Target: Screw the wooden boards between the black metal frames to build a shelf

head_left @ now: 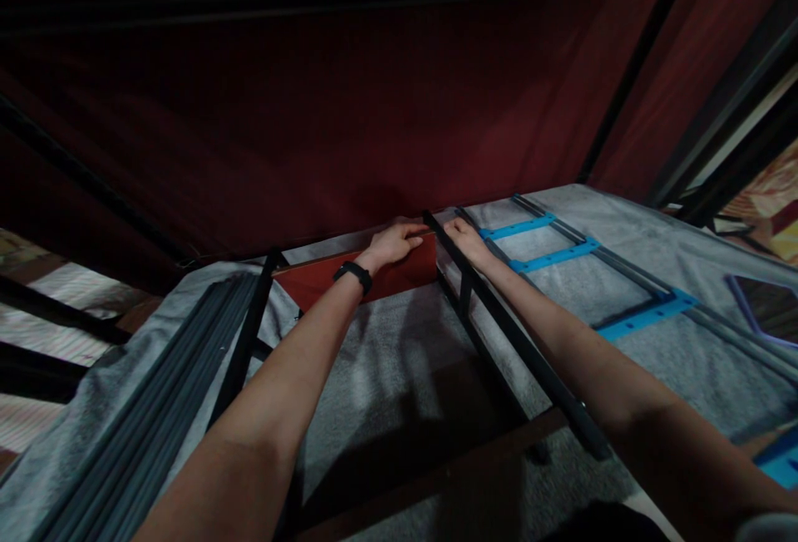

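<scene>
Hands are meeting at the bar's (499, 322) far end: left hand (396, 243) curling over the red panel's (367, 276) top edge, steadying it, right hand (466, 238) gripping the bar beside it.

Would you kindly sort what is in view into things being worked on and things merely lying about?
In hand:
left hand on the red fabric panel
right hand by the black frame bar

Lying about:
frame with blue brackets
bundle of grey rods
grey cloth
</scene>
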A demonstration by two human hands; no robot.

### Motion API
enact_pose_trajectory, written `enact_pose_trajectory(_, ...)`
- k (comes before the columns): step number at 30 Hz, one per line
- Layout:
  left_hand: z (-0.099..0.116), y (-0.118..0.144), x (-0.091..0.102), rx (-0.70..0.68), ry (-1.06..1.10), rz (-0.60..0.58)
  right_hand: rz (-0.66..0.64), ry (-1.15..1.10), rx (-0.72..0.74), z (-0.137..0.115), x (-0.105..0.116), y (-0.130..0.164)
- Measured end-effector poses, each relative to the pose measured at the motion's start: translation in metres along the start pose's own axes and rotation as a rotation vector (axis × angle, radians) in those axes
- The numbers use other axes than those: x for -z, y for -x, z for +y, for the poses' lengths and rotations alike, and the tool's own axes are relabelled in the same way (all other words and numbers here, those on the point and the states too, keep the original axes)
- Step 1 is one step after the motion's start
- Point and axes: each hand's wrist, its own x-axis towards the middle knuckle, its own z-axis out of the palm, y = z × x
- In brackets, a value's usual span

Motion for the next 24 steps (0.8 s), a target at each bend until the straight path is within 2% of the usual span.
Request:
enact_pose_trajectory(10,0.0046,0.0041,0.0021,0.029,-0.007,-0.004,-0.074,-0.067,-0.014,-0.0017,0.0015,0.0021)
enact_pose_trajectory(16,0.0034,0.0026,0.0009,0.027,0.001,-0.005,0.011,-0.117,0.008,0.0029,-0.004,0.0025)
enact_pose_trajectory(21,0.0033,0.003,0.0011,0.022,-0.001,-0.001,-0.023,-0.042,0.002,0.0014,-0.001,0.0003)
enact_pose_trajectory(24,0.0048,0.0044,0.002,0.026,-0.011,-0.001,-0.025,-0.072,-0.008,0.0023,-0.0008,0.0005)
